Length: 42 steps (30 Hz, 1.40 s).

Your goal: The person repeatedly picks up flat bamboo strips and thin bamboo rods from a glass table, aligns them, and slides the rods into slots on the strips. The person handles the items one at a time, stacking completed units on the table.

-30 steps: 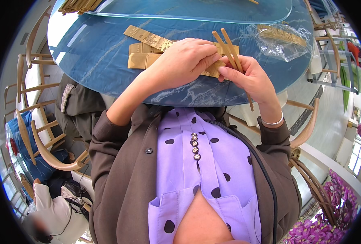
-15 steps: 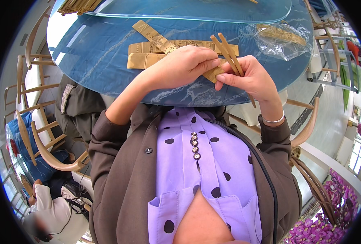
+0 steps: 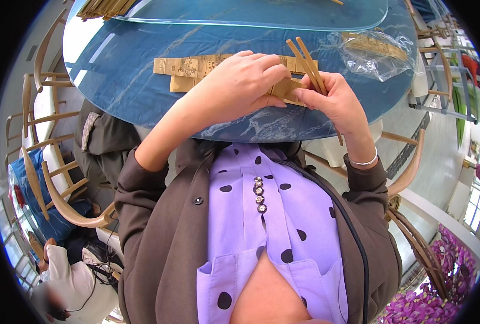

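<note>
My right hand (image 3: 334,102) is closed around a pair of wooden chopsticks (image 3: 311,70), which point up and away. Its thumb also pins the near end of a gold-brown printed paper chopstick sleeve (image 3: 287,89). My left hand (image 3: 240,83) reaches over the sleeve, its thumb spread apart from the fingers along the near edge; some fingertips are hidden. The sleeve runs leftward under this hand, its printed far part (image 3: 183,66) showing beyond it. Another gold sleeve (image 3: 180,83) lies on the table beneath, partly covered by my left hand.
The round table (image 3: 137,102) has a blue marbled top. A glass turntable (image 3: 251,21) rises at its far side, with stacked gold sleeves (image 3: 104,8) at the far left. A clear plastic bag (image 3: 378,56) holding more sleeves lies at the right. Wooden chairs (image 3: 75,216) stand around.
The sleeve in my hands has swung from a diagonal to nearly level. My left hand has risen slightly, its thumb parting from the fingers. The chopsticks have shifted a little to the right.
</note>
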Available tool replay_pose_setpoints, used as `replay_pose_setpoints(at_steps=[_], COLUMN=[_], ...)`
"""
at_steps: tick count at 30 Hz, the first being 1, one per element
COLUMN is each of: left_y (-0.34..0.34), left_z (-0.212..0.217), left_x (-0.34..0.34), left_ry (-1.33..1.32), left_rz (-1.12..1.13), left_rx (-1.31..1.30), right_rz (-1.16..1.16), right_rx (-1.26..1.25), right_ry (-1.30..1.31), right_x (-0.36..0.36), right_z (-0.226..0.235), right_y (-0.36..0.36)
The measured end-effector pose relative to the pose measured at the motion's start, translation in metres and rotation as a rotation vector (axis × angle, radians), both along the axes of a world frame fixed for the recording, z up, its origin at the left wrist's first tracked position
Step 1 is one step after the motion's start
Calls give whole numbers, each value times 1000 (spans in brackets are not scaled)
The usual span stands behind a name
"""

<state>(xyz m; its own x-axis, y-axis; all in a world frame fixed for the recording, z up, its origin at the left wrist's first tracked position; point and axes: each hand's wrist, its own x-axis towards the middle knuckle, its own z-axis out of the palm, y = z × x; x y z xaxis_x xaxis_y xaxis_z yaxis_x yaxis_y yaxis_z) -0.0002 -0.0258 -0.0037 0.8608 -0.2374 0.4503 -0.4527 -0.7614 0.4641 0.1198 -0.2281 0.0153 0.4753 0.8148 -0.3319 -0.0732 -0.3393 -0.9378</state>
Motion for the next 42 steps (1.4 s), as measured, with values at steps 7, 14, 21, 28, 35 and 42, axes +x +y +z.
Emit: replay_pose_setpoints(at_steps=[7,14,21,28,35,42], left_y=[-8,-13,-15,-19,-15,-2], left_z=[-8,-12,-6,-14,-16,-14], left_x=[0,-1,0,2,1,2], left_ry=[-21,3,-129,-16,-44,-145], left_rz=[64,33,60,39,62,140], left_rx=[112,186,146,115,97,148], right_rz=[-24,25,21,-7,-14,27], right_rx=[67,79,60,51,25,-11], right_ry=[9,61,58,32,-4,-361], right_x=[-6,1,1,0,1,6], right_z=[2,-1,0,-2,1,9], right_y=[5,1,0,2,1,-6])
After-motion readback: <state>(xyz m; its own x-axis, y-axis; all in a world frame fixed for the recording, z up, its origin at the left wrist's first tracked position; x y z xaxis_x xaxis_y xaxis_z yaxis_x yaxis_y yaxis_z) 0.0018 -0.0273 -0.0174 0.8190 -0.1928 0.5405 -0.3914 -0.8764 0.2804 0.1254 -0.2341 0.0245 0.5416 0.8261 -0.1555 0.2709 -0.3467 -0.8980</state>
